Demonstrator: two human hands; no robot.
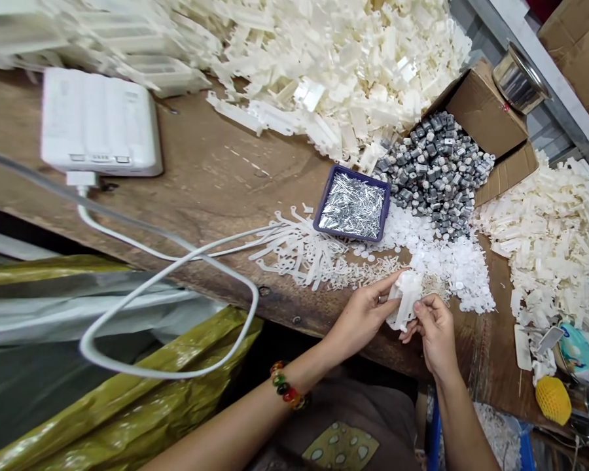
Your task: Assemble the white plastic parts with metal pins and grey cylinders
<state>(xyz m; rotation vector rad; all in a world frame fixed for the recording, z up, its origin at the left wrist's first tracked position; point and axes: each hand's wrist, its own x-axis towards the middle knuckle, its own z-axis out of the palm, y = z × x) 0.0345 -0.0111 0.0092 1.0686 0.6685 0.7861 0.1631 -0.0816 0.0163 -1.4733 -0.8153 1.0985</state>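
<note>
My left hand (pixel 360 315) and my right hand (pixel 434 327) meet over the front edge of the wooden table (pixel 211 170). Between them they hold a small white plastic part (pixel 406 297). The left fingers close on its left side, and the right fingertips pinch its lower right. A beaded bracelet (pixel 287 389) sits on my left wrist. Just behind the hands lie flat white plastic strips (pixel 299 252) and a heap of small white discs (pixel 451 265).
A purple tray (pixel 352 206) of metal pins sits mid-table. Grey metal pieces (pixel 434 167) spill from a cardboard box (pixel 491 114). Large piles of white plastic parts lie at the back (pixel 353 59) and right (pixel 554 235). A white power bank (pixel 98 124) with cable lies left.
</note>
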